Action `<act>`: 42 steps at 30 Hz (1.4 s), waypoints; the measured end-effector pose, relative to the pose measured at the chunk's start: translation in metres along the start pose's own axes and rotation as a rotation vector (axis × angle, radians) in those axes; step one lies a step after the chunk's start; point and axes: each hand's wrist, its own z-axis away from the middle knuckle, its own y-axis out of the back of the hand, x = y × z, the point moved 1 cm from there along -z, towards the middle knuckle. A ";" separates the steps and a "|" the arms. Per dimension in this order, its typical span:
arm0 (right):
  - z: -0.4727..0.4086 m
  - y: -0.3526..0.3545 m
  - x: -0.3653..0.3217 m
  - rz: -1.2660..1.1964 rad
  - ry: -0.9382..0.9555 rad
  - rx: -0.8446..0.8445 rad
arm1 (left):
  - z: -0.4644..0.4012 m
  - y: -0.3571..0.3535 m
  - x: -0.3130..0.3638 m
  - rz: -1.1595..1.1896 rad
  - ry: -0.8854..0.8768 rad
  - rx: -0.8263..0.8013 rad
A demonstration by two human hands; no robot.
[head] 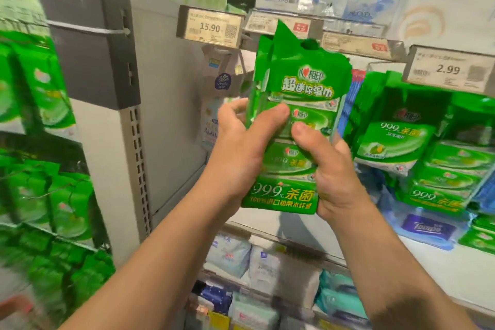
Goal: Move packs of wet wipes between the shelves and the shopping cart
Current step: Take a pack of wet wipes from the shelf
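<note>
A green pack of wet wipes [294,126] is held upright in front of the shelf [442,262], clamped between both hands. The left hand [241,147] is wrapped round its left edge, thumb pressed on the front; the right hand [329,169] is curled round its lower right side. More green packs [439,169] are stacked just right of it, under a 2.99 price tag [448,69].

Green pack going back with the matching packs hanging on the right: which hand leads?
Probably right. The right hand grips the green pack on the side nearest the matching packs; the left hand holds the far edge.
</note>
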 end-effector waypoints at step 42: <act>0.268 -0.306 0.260 -0.359 -1.046 -0.291 | 0.327 0.326 0.019 0.170 0.159 1.305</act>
